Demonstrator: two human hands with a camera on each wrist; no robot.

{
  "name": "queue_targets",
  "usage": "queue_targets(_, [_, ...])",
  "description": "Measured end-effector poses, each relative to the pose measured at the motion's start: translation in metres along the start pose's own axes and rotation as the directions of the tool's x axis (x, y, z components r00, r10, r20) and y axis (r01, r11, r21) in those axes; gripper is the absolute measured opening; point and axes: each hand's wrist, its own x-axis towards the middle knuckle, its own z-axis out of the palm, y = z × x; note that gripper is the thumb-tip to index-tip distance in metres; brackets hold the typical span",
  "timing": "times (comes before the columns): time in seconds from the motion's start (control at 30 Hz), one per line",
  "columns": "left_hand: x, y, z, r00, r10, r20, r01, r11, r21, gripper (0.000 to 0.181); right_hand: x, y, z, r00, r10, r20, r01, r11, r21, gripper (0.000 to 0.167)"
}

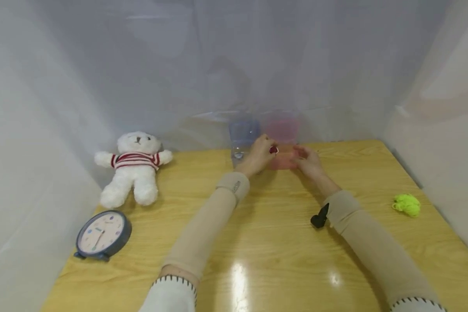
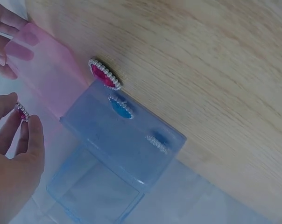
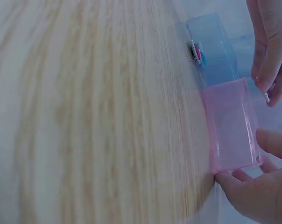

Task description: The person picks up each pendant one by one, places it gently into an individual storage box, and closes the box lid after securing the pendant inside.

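Note:
My left hand (image 1: 259,154) pinches a small red gem with a silver beaded edge (image 2: 22,112) between thumb and fingertips, above the pink box. The translucent pink box (image 1: 284,160) stands at the back of the table with its lid raised. My right hand (image 3: 257,191) holds this box by its right end, thumb near the rim and fingers at the end wall. Left of it is a translucent blue box (image 2: 99,135) with its lid open. A blue gem (image 2: 121,108) and a silver-edged one (image 2: 158,142) show at the blue box. Another red gem (image 2: 105,74) lies by its front edge.
A white teddy bear (image 1: 134,173) in a striped sweater sits at the back left, behind a round dark-blue clock (image 1: 103,234). Bright yellow-green yarn (image 1: 407,204) lies at the right. A black object (image 1: 320,218) is beside the right sleeve. Pale sheeting (image 1: 203,65) hangs behind.

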Motion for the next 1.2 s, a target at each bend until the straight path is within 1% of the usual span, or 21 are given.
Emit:
queue_targets(0.07, [0.002,0.0,0.003,1.0,0.001,0.005,-0.001,1.0,-0.001,0.029,-0.001,-0.001,0.001,1.0,0.015,0.0,-0.015,1.0,0.012,0.056])
queue_targets(0.17, [0.004,-0.001,0.006,1.0,0.005,0.015,-0.005,1.0,0.002,0.028,-0.001,-0.003,0.003,0.998,0.054,0.012,-0.055,0.995,0.085,0.056])
queue_targets(0.23, [0.005,-0.002,0.008,1.0,0.006,0.019,-0.006,1.0,-0.001,0.028,-0.002,-0.002,0.003,0.998,0.059,0.015,-0.059,0.996,0.068,0.056])
queue_targets(0.27, [0.005,-0.003,0.009,1.0,0.009,0.02,-0.009,1.0,0.012,0.029,-0.003,-0.001,0.004,0.998,0.063,0.019,-0.064,0.996,0.065,0.056])
queue_targets(0.3, [0.004,-0.004,0.01,1.0,0.003,0.024,-0.004,1.0,0.004,0.03,-0.003,-0.001,0.004,0.998,0.062,0.021,-0.063,0.996,0.067,0.056])
queue_targets(0.4, [0.002,-0.006,0.011,1.0,-0.003,0.031,0.003,1.0,0.007,0.036,-0.004,0.001,0.005,0.999,0.05,0.014,-0.051,0.998,0.031,0.056])
queue_targets(0.47, [0.001,-0.008,0.011,1.0,-0.012,0.025,0.012,1.0,0.013,0.038,-0.003,0.002,0.006,0.998,0.056,0.012,-0.056,0.997,0.052,0.056])
queue_targets(0.53, [0.0,-0.01,0.009,1.0,-0.017,0.002,0.017,1.0,0.007,0.038,-0.002,0.003,0.006,0.998,0.06,0.007,-0.061,0.995,0.073,0.057])
queue_targets(0.6, [-0.001,-0.011,0.006,0.999,-0.018,-0.038,0.017,1.0,-0.002,0.035,-0.001,0.005,0.006,0.999,0.041,-0.003,-0.041,0.997,0.069,0.057])
queue_targets(0.7, [-0.004,-0.012,0.0,0.995,-0.024,-0.095,0.02,0.999,-0.048,0.031,0.001,0.006,0.005,1.0,0.013,-0.015,-0.012,0.998,0.062,0.058])
queue_targets(0.73, [-0.007,-0.013,-0.003,0.993,-0.033,-0.111,0.025,0.997,-0.074,0.032,0.001,0.006,0.005,1.0,0.006,-0.019,-0.005,0.998,0.061,0.058])
queue_targets(0.77, [-0.01,-0.014,-0.006,0.991,-0.049,-0.126,0.036,0.994,-0.104,0.033,0.001,0.006,0.006,1.0,0.014,-0.016,-0.012,0.997,0.082,0.058])
queue_targets(0.83, [-0.018,-0.014,-0.012,0.984,-0.082,-0.159,0.056,0.985,-0.163,0.035,0.0,0.005,0.008,0.999,0.047,-0.009,-0.046,0.99,0.132,0.059])
queue_targets(0.97, [-0.034,-0.017,-0.02,0.96,-0.143,-0.239,0.078,0.962,-0.261,0.04,-0.002,0.001,0.009,0.993,0.114,0.011,-0.114,0.972,0.205,0.06])
queue_targets(1.03, [-0.042,-0.018,-0.021,0.952,-0.15,-0.266,0.073,0.957,-0.28,0.041,-0.003,0.001,0.007,0.997,0.079,0.007,-0.079,0.99,0.117,0.058])
queue_targets(1.07, [-0.046,-0.019,-0.021,0.951,-0.147,-0.273,0.068,0.957,-0.281,0.041,-0.004,0.001,0.007,0.997,0.074,0.01,-0.074,0.991,0.115,0.058])
queue_targets(1.13, [-0.054,-0.021,-0.02,0.956,-0.134,-0.261,0.064,0.964,-0.26,0.041,-0.004,0.002,0.005,0.999,0.041,0.01,-0.041,0.998,0.054,0.058])
queue_targets(1.2, [-0.061,-0.024,-0.017,0.969,-0.106,-0.223,0.065,0.981,-0.183,0.039,-0.004,0.004,0.004,1.0,0.003,0.008,-0.003,1.0,-0.031,0.057])
